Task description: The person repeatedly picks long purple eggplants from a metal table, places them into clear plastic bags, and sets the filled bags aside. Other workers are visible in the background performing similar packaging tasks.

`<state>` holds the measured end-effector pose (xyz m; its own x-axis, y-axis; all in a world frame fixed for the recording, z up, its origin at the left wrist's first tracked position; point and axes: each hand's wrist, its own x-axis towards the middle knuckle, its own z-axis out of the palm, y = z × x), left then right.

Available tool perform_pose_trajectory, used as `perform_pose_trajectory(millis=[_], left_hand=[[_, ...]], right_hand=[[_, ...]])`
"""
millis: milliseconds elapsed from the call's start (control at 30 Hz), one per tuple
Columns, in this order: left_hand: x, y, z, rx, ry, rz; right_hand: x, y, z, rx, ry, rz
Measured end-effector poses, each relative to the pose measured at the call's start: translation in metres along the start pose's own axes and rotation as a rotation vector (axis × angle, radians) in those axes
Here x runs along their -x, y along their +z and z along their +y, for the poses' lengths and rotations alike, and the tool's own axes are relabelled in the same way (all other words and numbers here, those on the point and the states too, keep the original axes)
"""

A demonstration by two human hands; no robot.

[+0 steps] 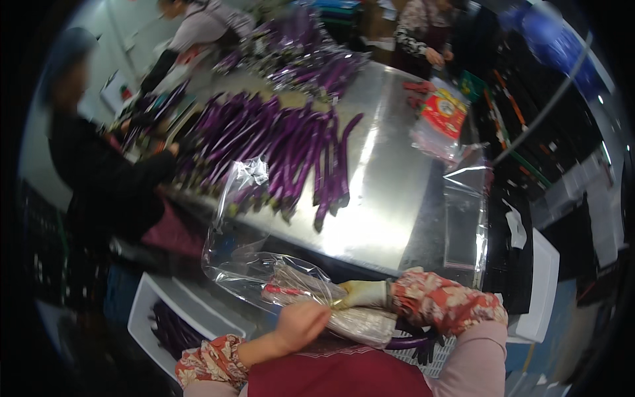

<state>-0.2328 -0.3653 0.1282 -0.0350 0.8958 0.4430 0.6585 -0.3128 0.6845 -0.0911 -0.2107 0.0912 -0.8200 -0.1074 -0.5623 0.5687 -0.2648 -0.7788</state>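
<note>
The bare left hand (303,325) is curled with its knuckles up, its fingertips meeting those of the right hand (362,295), which wears a smooth, off-white and yellowish glove. The gloved fingers pinch thin film of the clear plastic bag (231,258); whether the left fingers clench anything, I cannot tell. Crinkled and glossy, the bag spreads left of and beyond the grip, around a pale, streaky, elongated bundle (301,280). Just below the gloved fingers lies a pale, rounded, film-wrapped packet (362,327). Past its right end shows a slim, glossy purple eggplant (407,343). Beyond the grip, long, slightly curved eggplants (284,145) lie heaped on a shiny metal table (390,192).
</note>
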Motion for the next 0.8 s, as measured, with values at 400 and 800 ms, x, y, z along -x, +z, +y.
perform_pose_trajectory(millis=[400,800], left_hand=[[0.178,0.085,-0.073,0.573,-0.96,0.081],[0.236,0.13,-0.106,1.282,-1.299,0.397]], right_hand=[[-0.11,0.03,0.118,-0.483,0.754,0.34],[-0.128,0.04,0.207,-0.526,0.585,0.158]])
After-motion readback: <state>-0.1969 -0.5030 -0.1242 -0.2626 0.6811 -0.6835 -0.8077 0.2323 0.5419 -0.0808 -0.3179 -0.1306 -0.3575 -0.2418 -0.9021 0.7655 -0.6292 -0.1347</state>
